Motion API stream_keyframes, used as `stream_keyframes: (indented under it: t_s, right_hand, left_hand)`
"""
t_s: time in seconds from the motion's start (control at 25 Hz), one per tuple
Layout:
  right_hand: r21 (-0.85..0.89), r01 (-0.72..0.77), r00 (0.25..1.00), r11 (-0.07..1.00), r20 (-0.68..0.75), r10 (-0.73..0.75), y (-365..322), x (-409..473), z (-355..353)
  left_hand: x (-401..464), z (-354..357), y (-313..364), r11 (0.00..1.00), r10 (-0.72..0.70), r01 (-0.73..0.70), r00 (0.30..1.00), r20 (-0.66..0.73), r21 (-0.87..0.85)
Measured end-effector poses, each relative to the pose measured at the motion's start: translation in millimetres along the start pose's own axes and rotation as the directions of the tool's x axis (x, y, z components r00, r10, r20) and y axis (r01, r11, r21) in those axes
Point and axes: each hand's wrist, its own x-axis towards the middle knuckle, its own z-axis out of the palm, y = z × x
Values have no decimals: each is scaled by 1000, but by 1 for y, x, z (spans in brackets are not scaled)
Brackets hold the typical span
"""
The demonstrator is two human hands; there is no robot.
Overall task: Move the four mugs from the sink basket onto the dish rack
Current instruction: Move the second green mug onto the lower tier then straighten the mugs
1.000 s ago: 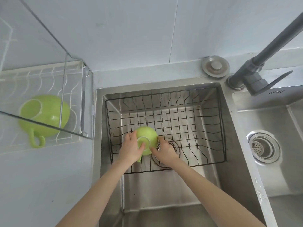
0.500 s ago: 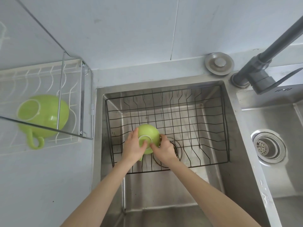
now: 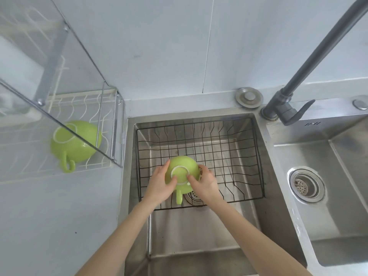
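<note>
A green mug (image 3: 182,172) is upside down over the front left part of the black wire sink basket (image 3: 235,148), its handle pointing toward me. My left hand (image 3: 159,184) grips its left side and my right hand (image 3: 206,184) grips its right side, thumbs on the white foot ring. A second green mug (image 3: 76,143) lies upside down on the white wire dish rack (image 3: 93,108) at the left, handle toward me. No other mugs show in the basket.
The basket sits in the left steel sink bowl (image 3: 199,232). A dark faucet (image 3: 302,76) rises at the back right, beside a round metal plug (image 3: 249,96). The right bowl has a drain strainer (image 3: 305,184). A metal frame bar (image 3: 59,124) crosses above the rack.
Both hands have kept their grip on the mug, which now shows its handle below the hands and looks slightly raised. The camera view has shifted a little.
</note>
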Motion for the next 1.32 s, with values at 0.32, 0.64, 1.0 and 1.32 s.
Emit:
stream_keyframes:
  t_s: [0.32,0.64,1.0,1.32]
  right_hand:
    - [31,117,993,993,-16,-117,-19,-64,-13]
    - [60,200,980,978,-8,-200,-44,-119,10]
    - [-9,328,945,945,8,-328,-77,-154,85]
    - [-13,381,924,924,48,-380,-130,-161,156]
  left_hand:
    - [-64,-34,-7,962,119,-115,993,2,-249]
    - [-113,-71,-45,953,286,-278,956,59,-119]
    - [-138,-133,-100,954,298,-299,954,-37,-21]
    - [-139,-205,-151,958,283,-286,951,-122,-9]
